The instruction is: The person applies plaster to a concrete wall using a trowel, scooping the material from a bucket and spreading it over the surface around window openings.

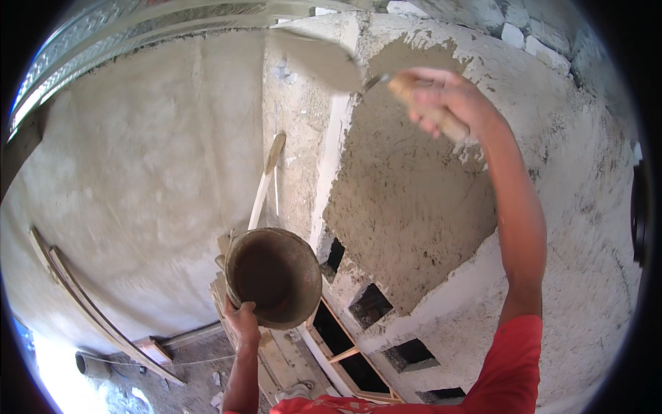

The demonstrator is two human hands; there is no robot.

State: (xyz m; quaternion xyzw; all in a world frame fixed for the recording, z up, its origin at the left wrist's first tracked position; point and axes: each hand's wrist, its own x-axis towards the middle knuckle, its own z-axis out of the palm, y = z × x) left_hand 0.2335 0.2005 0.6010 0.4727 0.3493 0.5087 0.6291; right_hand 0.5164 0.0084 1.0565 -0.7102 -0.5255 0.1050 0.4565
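My right hand [448, 103] is closed round the wooden handle of a trowel [321, 63], raised at the upper middle; hand and blade are slightly blurred. The broad blade points left, in front of the wall corner, and looks coated in grey mortar. Below it spreads a patch of wet mortar [407, 200] on the rough wall. Lower down, my left hand [243, 321] grips the rim of a mortar-stained bucket [314, 276]. The bucket tilts so that I see into it; its inside is dark, with brownish residue, and how much it holds I cannot tell.
Square holes [371, 306] run along the wall below the patch, beside a wooden frame with dark openings [348, 355]. Planks [283, 359] lie under the bucket. A wooden batten [265, 179] leans in the corner. Long boards [96, 307] rest against the smooth left wall [152, 159].
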